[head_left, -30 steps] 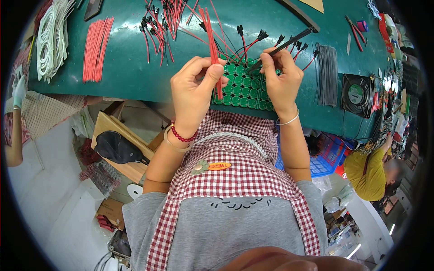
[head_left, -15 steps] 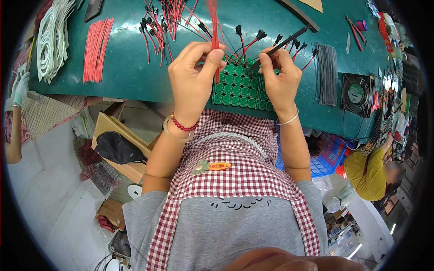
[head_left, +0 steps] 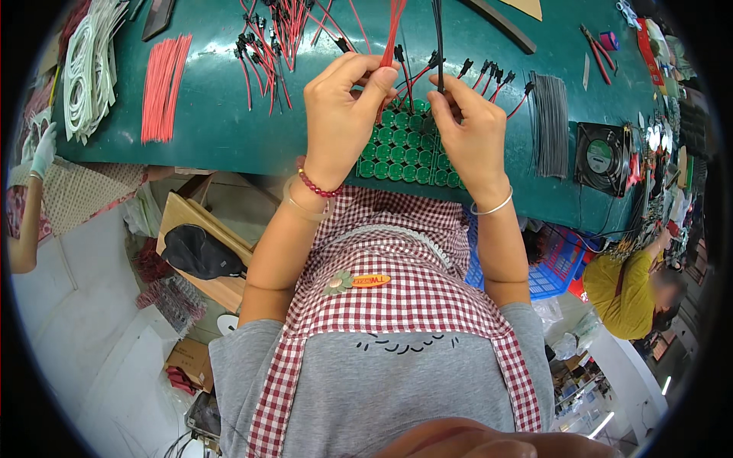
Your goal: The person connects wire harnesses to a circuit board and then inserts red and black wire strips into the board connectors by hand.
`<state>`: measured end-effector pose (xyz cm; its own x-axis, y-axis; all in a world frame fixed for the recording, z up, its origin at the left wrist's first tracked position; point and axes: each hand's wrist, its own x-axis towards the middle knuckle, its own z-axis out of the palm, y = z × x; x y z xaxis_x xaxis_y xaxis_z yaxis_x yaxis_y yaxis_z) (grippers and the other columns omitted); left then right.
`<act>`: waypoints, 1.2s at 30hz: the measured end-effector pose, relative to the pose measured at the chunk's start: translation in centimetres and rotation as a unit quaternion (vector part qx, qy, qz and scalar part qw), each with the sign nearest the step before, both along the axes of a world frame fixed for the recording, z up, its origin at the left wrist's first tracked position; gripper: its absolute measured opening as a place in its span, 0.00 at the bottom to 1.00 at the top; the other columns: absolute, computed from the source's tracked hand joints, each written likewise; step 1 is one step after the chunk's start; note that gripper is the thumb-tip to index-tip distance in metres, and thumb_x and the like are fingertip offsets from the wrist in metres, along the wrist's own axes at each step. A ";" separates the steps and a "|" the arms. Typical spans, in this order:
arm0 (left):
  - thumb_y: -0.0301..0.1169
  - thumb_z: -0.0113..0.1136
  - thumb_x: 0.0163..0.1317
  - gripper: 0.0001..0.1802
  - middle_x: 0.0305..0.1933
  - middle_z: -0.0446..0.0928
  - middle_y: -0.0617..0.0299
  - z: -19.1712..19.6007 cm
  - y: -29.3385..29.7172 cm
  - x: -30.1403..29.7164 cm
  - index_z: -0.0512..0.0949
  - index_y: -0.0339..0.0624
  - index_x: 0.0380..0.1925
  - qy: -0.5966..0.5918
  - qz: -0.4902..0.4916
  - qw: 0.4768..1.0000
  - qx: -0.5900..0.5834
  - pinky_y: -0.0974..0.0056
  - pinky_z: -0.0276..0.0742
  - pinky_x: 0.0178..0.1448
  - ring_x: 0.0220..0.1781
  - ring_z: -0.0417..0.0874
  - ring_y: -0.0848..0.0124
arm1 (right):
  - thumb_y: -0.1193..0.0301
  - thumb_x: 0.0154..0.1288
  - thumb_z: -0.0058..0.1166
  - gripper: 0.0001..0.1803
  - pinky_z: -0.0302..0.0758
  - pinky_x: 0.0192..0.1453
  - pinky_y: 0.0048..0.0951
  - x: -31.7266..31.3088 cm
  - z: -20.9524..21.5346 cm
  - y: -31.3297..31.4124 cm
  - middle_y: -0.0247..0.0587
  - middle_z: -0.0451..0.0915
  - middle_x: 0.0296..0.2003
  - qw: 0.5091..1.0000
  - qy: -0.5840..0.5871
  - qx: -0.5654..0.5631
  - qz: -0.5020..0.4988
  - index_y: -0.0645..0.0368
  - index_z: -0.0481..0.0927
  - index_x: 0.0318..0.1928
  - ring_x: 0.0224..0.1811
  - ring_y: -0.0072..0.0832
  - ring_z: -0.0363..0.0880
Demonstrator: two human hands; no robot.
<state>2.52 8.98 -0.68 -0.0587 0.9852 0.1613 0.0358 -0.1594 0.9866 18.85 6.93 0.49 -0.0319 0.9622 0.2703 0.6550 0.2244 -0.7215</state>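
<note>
My left hand (head_left: 347, 114) pinches a bundle of red wires (head_left: 394, 30) that stands up above the fingers. A bundle of black wires (head_left: 438, 42) rises from between the thumb and fingers of my right hand (head_left: 473, 133). Below and between both hands lies a panel of round green circuit boards (head_left: 397, 149), partly covered by the hands. Along its far edge, red and black leads with black connectors (head_left: 492, 75) point away from me. Whether the wires in my hands touch the panel cannot be made out.
Loose red wires (head_left: 166, 88) lie at left beside coiled white cables (head_left: 92, 69); more connector leads (head_left: 263, 53) are piled at the back. On the right are black wires (head_left: 550, 126), a fan (head_left: 603, 149) and red-handled pliers (head_left: 599, 53). Two other people are at the sides.
The black bundle has swung from a rightward slant to nearly upright, its top now farther left. My left hand has shifted slightly right and away from me with the red wires.
</note>
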 end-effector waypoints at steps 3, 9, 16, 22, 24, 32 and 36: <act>0.29 0.62 0.63 0.09 0.29 0.79 0.62 -0.5 0.4 0.0 0.83 0.33 0.35 0.023 0.005 0.999 0.023 0.73 0.75 0.27 0.26 0.82 0.76 | 0.77 0.60 0.60 0.09 0.73 0.27 0.31 0.3 1.7 -0.7 0.47 0.81 0.26 1.000 -0.014 -0.014 -0.008 0.65 0.80 0.41 0.22 0.35 0.79; 0.30 0.62 0.64 0.10 0.28 0.79 0.62 -0.1 0.3 0.6 0.83 0.32 0.34 0.010 0.015 1.000 0.002 0.72 0.74 0.28 0.25 0.82 0.75 | 0.76 0.60 0.59 0.06 0.75 0.31 0.38 1.7 1.1 -2.9 0.48 0.80 0.29 0.993 -0.085 -0.071 0.037 0.64 0.80 0.38 0.27 0.43 0.80; 0.31 0.60 0.67 0.11 0.31 0.81 0.61 -0.5 -0.1 0.1 0.80 0.30 0.38 0.000 0.014 1.000 -0.020 0.71 0.80 0.37 0.32 0.83 0.74 | 0.75 0.59 0.58 0.05 0.76 0.33 0.42 0.4 -0.1 -3.0 0.48 0.76 0.29 0.987 -0.136 -0.053 0.071 0.64 0.79 0.33 0.30 0.47 0.79; 0.30 0.61 0.66 0.11 0.31 0.81 0.62 -0.7 -0.2 0.2 0.80 0.30 0.39 -0.017 0.014 0.999 -0.028 0.71 0.80 0.37 0.32 0.83 0.74 | 0.75 0.59 0.58 0.05 0.76 0.35 0.43 0.2 -0.5 -2.9 0.49 0.76 0.28 0.979 -0.176 -0.074 0.069 0.65 0.78 0.30 0.30 0.47 0.79; 0.30 0.61 0.67 0.11 0.31 0.81 0.61 -0.6 -0.3 0.2 0.80 0.30 0.39 -0.022 0.012 0.999 -0.030 0.71 0.80 0.37 0.32 0.83 0.74 | 0.75 0.60 0.57 0.06 0.77 0.35 0.44 0.4 -0.1 -3.0 0.49 0.76 0.28 0.981 -0.165 -0.077 0.064 0.65 0.77 0.30 0.30 0.47 0.79; 0.30 0.63 0.63 0.11 0.31 0.81 0.60 -1.0 -0.1 0.2 0.82 0.30 0.35 -0.038 0.027 0.999 -0.022 0.72 0.78 0.32 0.29 0.85 0.73 | 0.75 0.59 0.57 0.06 0.78 0.36 0.44 0.0 -0.4 -2.7 0.49 0.77 0.29 0.974 -0.185 -0.096 0.085 0.65 0.77 0.30 0.31 0.47 0.80; 0.29 0.63 0.64 0.10 0.31 0.81 0.61 -0.9 -0.2 0.2 0.82 0.29 0.35 -0.046 0.032 0.998 -0.021 0.72 0.78 0.32 0.29 0.84 0.75 | 0.75 0.60 0.57 0.06 0.78 0.36 0.43 0.1 -0.2 -2.6 0.50 0.77 0.29 0.973 -0.191 -0.097 0.086 0.66 0.77 0.29 0.31 0.47 0.80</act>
<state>2.68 8.80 -1.62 -0.1334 0.9849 0.1101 -0.0460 -0.1171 0.9921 18.94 4.33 0.28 -0.2595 0.9655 0.0206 0.8488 0.2382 -0.4720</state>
